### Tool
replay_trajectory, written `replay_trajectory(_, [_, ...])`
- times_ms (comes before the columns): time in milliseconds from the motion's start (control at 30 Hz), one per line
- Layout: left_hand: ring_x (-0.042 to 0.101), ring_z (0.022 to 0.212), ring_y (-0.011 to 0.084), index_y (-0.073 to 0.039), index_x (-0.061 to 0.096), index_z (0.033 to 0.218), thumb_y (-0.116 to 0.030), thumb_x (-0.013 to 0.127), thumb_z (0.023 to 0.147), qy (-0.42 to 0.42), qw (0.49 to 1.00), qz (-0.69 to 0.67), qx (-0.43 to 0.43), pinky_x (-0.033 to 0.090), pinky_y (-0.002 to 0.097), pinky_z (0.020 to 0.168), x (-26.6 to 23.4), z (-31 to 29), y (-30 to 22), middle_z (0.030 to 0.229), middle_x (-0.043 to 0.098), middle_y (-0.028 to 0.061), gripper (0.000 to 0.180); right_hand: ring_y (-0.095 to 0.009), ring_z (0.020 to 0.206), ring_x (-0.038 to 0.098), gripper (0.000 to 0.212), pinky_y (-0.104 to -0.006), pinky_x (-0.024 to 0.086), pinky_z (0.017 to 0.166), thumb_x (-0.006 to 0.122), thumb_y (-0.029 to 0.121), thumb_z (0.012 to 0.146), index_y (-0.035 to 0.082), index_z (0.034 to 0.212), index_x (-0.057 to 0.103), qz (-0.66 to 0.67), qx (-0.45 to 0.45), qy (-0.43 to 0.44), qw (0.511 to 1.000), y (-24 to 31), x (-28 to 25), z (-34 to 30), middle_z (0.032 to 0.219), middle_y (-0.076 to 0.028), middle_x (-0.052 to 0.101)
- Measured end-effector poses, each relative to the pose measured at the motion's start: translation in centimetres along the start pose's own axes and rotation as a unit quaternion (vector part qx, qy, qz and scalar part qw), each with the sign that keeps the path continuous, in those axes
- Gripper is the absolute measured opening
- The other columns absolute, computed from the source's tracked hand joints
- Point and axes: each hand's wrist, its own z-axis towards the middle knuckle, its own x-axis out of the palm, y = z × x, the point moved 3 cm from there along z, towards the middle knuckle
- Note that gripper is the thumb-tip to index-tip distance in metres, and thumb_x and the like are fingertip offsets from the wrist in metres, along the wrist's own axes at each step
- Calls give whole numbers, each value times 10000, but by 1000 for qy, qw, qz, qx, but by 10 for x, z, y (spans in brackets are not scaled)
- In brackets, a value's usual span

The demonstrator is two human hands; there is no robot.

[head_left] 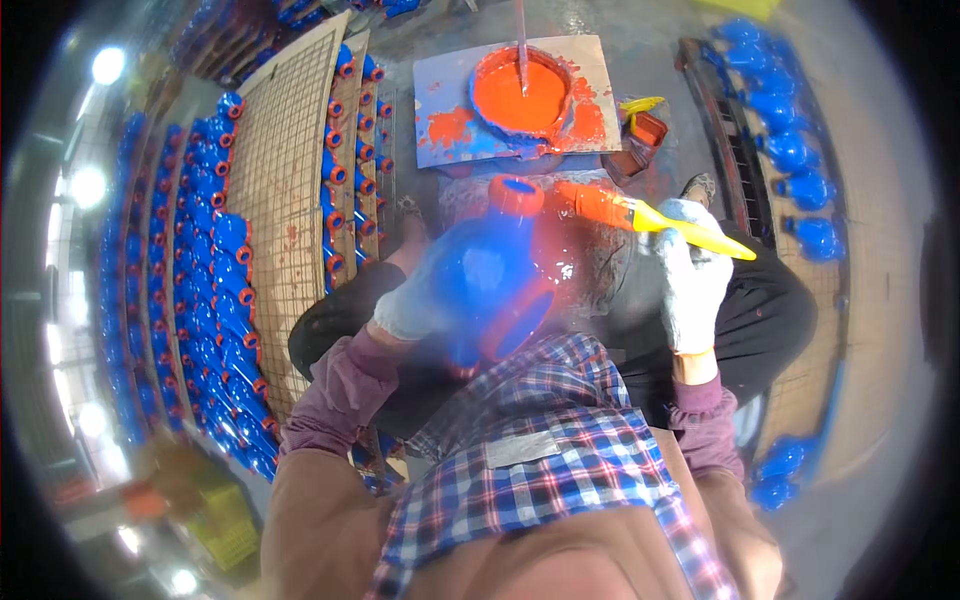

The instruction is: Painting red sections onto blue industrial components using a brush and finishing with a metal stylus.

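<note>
My left hand (408, 303), in a pale glove, is closed on a glossy blue casting (480, 262) that looks like a valve body with flanged ends. It hangs over my lap, smeared by motion, and its upper and lower right ends are orange-red. In my gloved right hand (690, 290) is a paintbrush (605, 208) with a yellow handle. Its orange-coated bristles point left, close to the casting's upper flange; contact is hard to make out. Beyond them, a round tub (478, 125) of orange paint (535, 100) stands on a paint-smeared board (433, 85), a thin stick upright in it.
Racks of blue castings with orange-red ends (215, 270) stand at left beside a mesh-marked panel (285, 150). More blue castings (785, 130) line a board at right, past a dark metal rail (725, 130). A small red container (648, 128) sits right of the paint board.
</note>
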Motion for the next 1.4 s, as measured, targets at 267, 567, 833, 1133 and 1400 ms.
replay_trajectory(267, [644,1167,333,-32,612,1315,-278,915,641,17,864,464,192,529,423,1003,10,0,-52,1278,638,143,778,-172,921,677,216,-280,547,811,708,-42,882,-20,1095,683,-67,-134,26,988,51,13,-3,1050,-98,668])
replay_trajectory(567, [637,1156,364,-42,607,1281,-219,945,501,-86,728,653,192,552,423,956,35,2,-69,1232,607,176,868,-203,956,660,175,-307,528,829,683,-33,913,-23,1087,685,-82,-55,-54,994,58,15,-28,1066,-102,662])
replay_trajectory(833, [615,1050,348,-136,596,1374,-266,806,715,24,420,884,204,574,424,711,50,14,-61,1284,593,177,704,-315,735,668,238,-394,521,649,696,278,980,43,986,659,-408,-212,88,884,1,45,53,839,-130,655])
replay_trajectory(1133, [632,1060,342,-95,608,1317,-323,865,650,56,523,844,105,609,442,767,47,26,-64,1205,608,151,750,-340,690,650,168,-391,509,606,747,132,908,36,1017,663,-389,-345,138,843,20,59,4,850,-156,624])
replay_trajectory(1400, [703,1034,227,-46,598,1343,-395,890,689,13,839,534,-105,581,344,889,3,35,-41,1167,692,144,797,-310,797,689,235,-364,549,699,781,38,836,72,1059,716,-318,-329,113,882,-2,41,-24,915,-122,692])
